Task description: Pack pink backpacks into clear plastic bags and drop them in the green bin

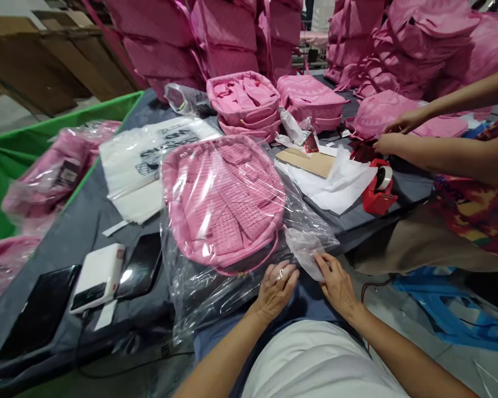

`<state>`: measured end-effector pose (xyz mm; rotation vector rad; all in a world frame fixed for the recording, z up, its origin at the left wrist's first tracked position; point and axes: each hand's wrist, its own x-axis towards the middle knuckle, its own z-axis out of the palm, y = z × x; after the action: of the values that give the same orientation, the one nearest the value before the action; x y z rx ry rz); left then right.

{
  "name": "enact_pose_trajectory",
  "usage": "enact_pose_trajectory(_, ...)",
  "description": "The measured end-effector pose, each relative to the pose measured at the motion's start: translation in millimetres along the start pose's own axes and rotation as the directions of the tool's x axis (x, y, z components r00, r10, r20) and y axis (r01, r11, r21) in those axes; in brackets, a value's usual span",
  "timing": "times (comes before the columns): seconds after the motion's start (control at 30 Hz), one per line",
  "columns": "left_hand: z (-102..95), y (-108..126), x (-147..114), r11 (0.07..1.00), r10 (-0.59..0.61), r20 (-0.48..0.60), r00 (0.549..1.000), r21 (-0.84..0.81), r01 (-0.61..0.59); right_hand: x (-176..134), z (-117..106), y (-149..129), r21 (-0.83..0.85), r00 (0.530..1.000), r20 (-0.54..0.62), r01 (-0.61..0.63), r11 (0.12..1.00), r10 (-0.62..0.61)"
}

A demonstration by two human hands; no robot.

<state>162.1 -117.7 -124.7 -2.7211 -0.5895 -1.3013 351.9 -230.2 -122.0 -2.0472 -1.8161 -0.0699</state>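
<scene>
A pink quilted backpack (226, 202) lies flat inside a clear plastic bag (191, 301) at the table's near edge. My left hand (276, 290) is at the bag's near edge, its fingers curled together on the plastic. A thin pink cord with a small end piece hangs from the backpack just above that hand. My right hand (337, 286) pinches a crumpled, whitish translucent sheet (305, 251) between thumb and fingers, to the right of the backpack. Whether the sheet is paper or thin plastic, I cannot tell.
Phones (141, 265) and a white power bank (98, 276) lie at left, beside printed white bags (149, 160). A red tape dispenser (379, 188) and white paper (336, 185) sit right. More pink backpacks (244, 102) stand behind. A co-worker's hands (398, 132) work at right.
</scene>
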Motion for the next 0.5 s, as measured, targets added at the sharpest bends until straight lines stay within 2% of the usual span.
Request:
enact_pose_trajectory(0.07,-2.1,-11,17,0.964,0.244,0.090,0.966,0.087,-0.251,-4,0,-3,-0.001,1.000,0.027,-0.010,1.000,0.010)
enact_pose_trajectory(0.17,7.0,-23,40,0.871,0.468,0.314,0.826,-0.004,-0.492,-10,-6,-9,0.051,0.998,0.066,-0.009,0.999,0.006)
enact_pose_trajectory(0.23,15.6,-27,48,0.830,0.543,0.393,0.742,-0.120,-0.544,-11,-13,-7,0.180,0.998,0.064,0.006,0.984,-0.018)
enact_pose_trajectory(0.27,18.4,-28,49,0.815,0.571,0.397,0.719,-0.168,-0.554,-9,-17,-3,0.260,0.999,0.042,-0.006,0.966,-0.005)
enact_pose_trajectory(0.33,19.1,-30,50,0.794,0.607,0.340,0.719,-0.226,-0.564,-3,-26,9,0.414,0.992,-0.017,-0.108,0.904,0.126)
enact_pose_trajectory(0.4,13.2,-32,51,0.776,0.628,0.252,0.736,-0.278,-0.566,7,-30,19,0.575,0.945,0.032,-0.284,0.767,0.326)
enact_pose_trajectory(0.43,8.9,-34,52,0.770,0.628,0.220,0.746,-0.311,-0.557,12,-29,21,0.654,0.911,0.122,-0.372,0.658,0.394)
enact_pose_trajectory(0.5,-0.1,-38,55,0.757,0.620,0.184,0.762,-0.393,-0.522,19,-24,16,0.768,0.832,0.369,-0.524,0.368,0.414)
